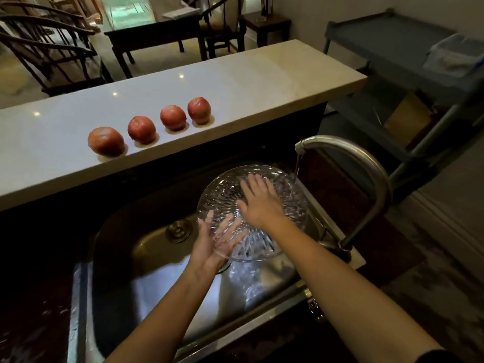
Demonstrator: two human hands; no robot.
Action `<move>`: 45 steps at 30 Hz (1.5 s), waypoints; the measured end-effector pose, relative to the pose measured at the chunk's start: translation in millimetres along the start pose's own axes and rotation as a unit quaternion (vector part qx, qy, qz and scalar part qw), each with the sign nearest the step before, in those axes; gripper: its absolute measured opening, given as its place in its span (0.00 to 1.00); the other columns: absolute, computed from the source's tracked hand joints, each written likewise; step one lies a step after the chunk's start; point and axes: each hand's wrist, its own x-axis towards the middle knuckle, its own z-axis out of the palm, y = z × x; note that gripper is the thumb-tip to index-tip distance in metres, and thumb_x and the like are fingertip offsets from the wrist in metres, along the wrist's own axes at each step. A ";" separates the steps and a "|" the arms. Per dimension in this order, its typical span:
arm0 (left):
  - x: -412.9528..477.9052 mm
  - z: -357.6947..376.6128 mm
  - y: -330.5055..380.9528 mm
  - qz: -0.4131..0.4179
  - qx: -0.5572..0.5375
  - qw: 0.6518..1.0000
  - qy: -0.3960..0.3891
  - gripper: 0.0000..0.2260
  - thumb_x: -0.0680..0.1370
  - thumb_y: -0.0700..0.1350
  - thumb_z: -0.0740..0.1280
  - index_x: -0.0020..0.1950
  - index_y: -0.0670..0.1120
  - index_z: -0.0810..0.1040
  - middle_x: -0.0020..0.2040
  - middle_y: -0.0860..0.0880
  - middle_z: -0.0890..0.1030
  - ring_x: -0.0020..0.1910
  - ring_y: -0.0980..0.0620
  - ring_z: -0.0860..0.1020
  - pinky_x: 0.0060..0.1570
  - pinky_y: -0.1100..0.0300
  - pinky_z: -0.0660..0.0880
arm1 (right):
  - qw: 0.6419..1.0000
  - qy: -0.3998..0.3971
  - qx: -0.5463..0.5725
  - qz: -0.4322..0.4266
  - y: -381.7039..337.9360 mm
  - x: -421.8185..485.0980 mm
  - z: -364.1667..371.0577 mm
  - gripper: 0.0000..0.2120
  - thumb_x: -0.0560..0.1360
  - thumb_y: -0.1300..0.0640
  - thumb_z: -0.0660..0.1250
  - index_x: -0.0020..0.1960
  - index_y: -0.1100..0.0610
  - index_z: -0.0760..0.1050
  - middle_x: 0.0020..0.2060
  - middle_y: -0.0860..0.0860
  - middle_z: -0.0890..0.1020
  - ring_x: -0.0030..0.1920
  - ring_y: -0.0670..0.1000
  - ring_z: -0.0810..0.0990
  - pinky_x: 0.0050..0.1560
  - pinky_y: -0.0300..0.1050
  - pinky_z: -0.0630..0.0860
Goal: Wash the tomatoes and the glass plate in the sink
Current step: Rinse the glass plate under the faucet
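head view: a cut-glass plate (286, 205) is held tilted above the sink (146, 279), its far right rim under a thin stream of water (297, 169) that falls from the curved tap (366, 163). the plate holds nothing but water and the right hand (260, 203), which lies flat on its inner face with fingers (258, 183) straight and slightly spread, a little blurred. the left hand (209, 248) carries the plate from below at the near left edge, palm up, its fingers (230, 235) spread and seen through the glass; the thumb sits at the rim, and whether it hooks over it is unclear. the steel sink is wet and shiny, with a round drain (179, 230) at the back left and no other things in it. four tomatoes (106, 141) stand in a slanted row on the pale worktop (248, 79) behind the sink, apart from each other, each on a small wet patch.
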 end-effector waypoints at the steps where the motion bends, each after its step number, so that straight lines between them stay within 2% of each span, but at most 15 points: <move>1: 1.3 3.0 -4.4 -0.007 0.020 1.000 0.001 0.23 0.80 0.59 0.49 0.73 0.54 0.62 0.72 0.38 0.67 0.66 0.37 0.70 0.49 0.38 0.74 | 1.000 -0.008 -0.003 -0.018 -6.8 -2.0 0.7 0.29 0.80 0.41 0.41 0.76 0.54 0.40 0.76 0.55 0.41 0.76 0.55 0.37 0.72 0.52 0.33; 6: 6.5 17.3 -9.8 -0.024 0.053 0.998 -0.013 0.23 0.80 0.59 0.49 0.68 0.49 0.69 0.71 0.42 0.69 0.70 0.42 0.67 0.65 0.46 0.65 | 0.986 -0.074 0.037 -0.143 -26.6 -27.6 2.6 0.26 0.81 0.45 0.43 0.76 0.51 0.43 0.77 0.50 0.43 0.76 0.51 0.39 0.73 0.51 0.34; 10: 13.8 16.0 6.0 0.010 0.061 0.998 -0.022 0.20 0.82 0.53 0.53 0.74 0.52 0.61 0.71 0.43 0.69 0.49 0.45 0.83 0.46 0.48 0.80 | 0.972 -0.083 0.090 -0.198 -14.5 -62.6 3.6 0.24 0.81 0.48 0.47 0.76 0.50 0.49 0.77 0.47 0.48 0.76 0.49 0.42 0.73 0.49 0.38; 15: 14.6 2.7 28.6 0.070 0.091 0.993 -0.021 0.21 0.83 0.46 0.51 0.75 0.57 0.54 0.73 0.43 0.66 0.64 0.42 0.73 0.45 0.41 0.78 | 0.998 0.014 0.054 -0.036 25.5 -73.5 4.7 0.24 0.81 0.49 0.46 0.76 0.49 0.47 0.77 0.47 0.47 0.76 0.50 0.41 0.74 0.53 0.37; 18: 10.1 -2.2 37.4 0.076 0.107 0.991 -0.008 0.19 0.83 0.45 0.52 0.74 0.56 0.59 0.72 0.43 0.67 0.60 0.41 0.76 0.50 0.43 0.76 | 0.992 0.063 0.082 0.068 40.5 -59.1 3.8 0.28 0.81 0.50 0.49 0.76 0.53 0.41 0.77 0.49 0.41 0.76 0.53 0.39 0.76 0.57 0.43; 20: 5.9 -2.1 41.3 0.078 0.116 0.990 -0.008 0.19 0.82 0.44 0.54 0.72 0.56 0.63 0.66 0.45 0.72 0.51 0.43 0.80 0.49 0.43 0.78 | 0.964 0.084 0.216 0.128 38.3 -43.1 1.9 0.31 0.80 0.53 0.53 0.76 0.53 0.39 0.77 0.49 0.40 0.75 0.55 0.52 0.68 0.54 0.67; 21: 2.9 0.4 43.3 0.079 0.120 0.990 -0.013 0.19 0.82 0.43 0.54 0.72 0.56 0.63 0.64 0.45 0.73 0.50 0.43 0.81 0.47 0.43 0.80 | 0.934 0.093 0.295 0.176 36.5 -35.4 0.7 0.31 0.80 0.53 0.55 0.76 0.52 0.41 0.77 0.51 0.45 0.70 0.56 0.65 0.52 0.48 0.78; 23: -5.2 9.3 49.2 0.089 0.152 0.984 -0.030 0.19 0.82 0.44 0.53 0.73 0.56 0.61 0.64 0.43 0.74 0.50 0.43 0.82 0.47 0.44 0.80 | 0.853 0.103 0.432 0.273 36.1 -23.1 0.3 0.22 0.80 0.53 0.55 0.73 0.56 0.58 0.68 0.60 0.68 0.51 0.55 0.78 0.34 0.44 0.75; 25: -15.0 22.2 55.1 0.112 0.206 0.971 -0.043 0.19 0.83 0.44 0.52 0.74 0.55 0.60 0.61 0.42 0.76 0.48 0.46 0.83 0.44 0.47 0.82 | 0.776 0.101 0.536 0.316 37.8 -17.2 3.3 0.15 0.81 0.52 0.54 0.57 0.61 0.72 0.49 0.61 0.79 0.43 0.57 0.80 0.39 0.48 0.78; 28: -30.4 43.7 56.8 0.148 0.247 0.957 -0.033 0.17 0.83 0.44 0.52 0.72 0.53 0.63 0.55 0.43 0.78 0.49 0.45 0.81 0.48 0.44 0.79 | 0.663 0.080 0.663 0.338 32.2 -18.3 13.6 0.14 0.81 0.52 0.54 0.45 0.60 0.72 0.34 0.55 0.78 0.28 0.51 0.78 0.25 0.41 0.77; 30: -40.4 58.5 52.8 0.173 0.274 0.946 -0.010 0.15 0.83 0.43 0.53 0.69 0.52 0.65 0.52 0.43 0.78 0.48 0.44 0.79 0.48 0.46 0.77 | 0.606 0.066 0.708 0.356 24.6 -19.3 18.5 0.13 0.81 0.53 0.55 0.42 0.58 0.71 0.31 0.53 0.75 0.27 0.49 0.75 0.23 0.40 0.73; 35: -61.8 72.8 46.5 0.236 0.413 0.879 0.009 0.18 0.79 0.38 0.59 0.63 0.58 0.70 0.52 0.47 0.79 0.50 0.46 0.80 0.52 0.46 0.77 | 0.554 -0.027 0.762 0.334 11.2 -27.6 32.8 0.08 0.80 0.54 0.57 0.50 0.58 0.72 0.34 0.52 0.73 0.28 0.46 0.70 0.22 0.35 0.68; 37: -69.4 70.5 45.2 0.253 0.487 0.836 -0.002 0.18 0.77 0.39 0.62 0.56 0.63 0.71 0.53 0.50 0.80 0.53 0.47 0.80 0.55 0.47 0.77 | 0.563 -0.058 0.760 0.320 5.7 -32.8 40.3 0.08 0.80 0.55 0.57 0.46 0.57 0.72 0.35 0.52 0.73 0.30 0.46 0.71 0.25 0.35 0.68; 41: -76.6 66.8 45.1 0.259 0.576 0.775 0.013 0.15 0.74 0.40 0.63 0.58 0.53 0.73 0.48 0.47 0.80 0.48 0.47 0.80 0.50 0.45 0.80 | 0.594 -0.119 0.729 0.319 -12.4 -40.7 54.3 0.11 0.80 0.54 0.57 0.52 0.60 0.74 0.40 0.53 0.77 0.37 0.48 0.75 0.32 0.40 0.71; 45: -79.1 62.4 54.2 0.234 0.650 0.720 0.065 0.12 0.75 0.43 0.62 0.59 0.48 0.70 0.49 0.44 0.79 0.44 0.45 0.81 0.45 0.44 0.81 | 0.593 -0.209 0.703 0.332 -32.5 -47.7 59.3 0.12 0.79 0.53 0.59 0.46 0.61 0.74 0.36 0.54 0.79 0.36 0.51 0.77 0.37 0.42 0.74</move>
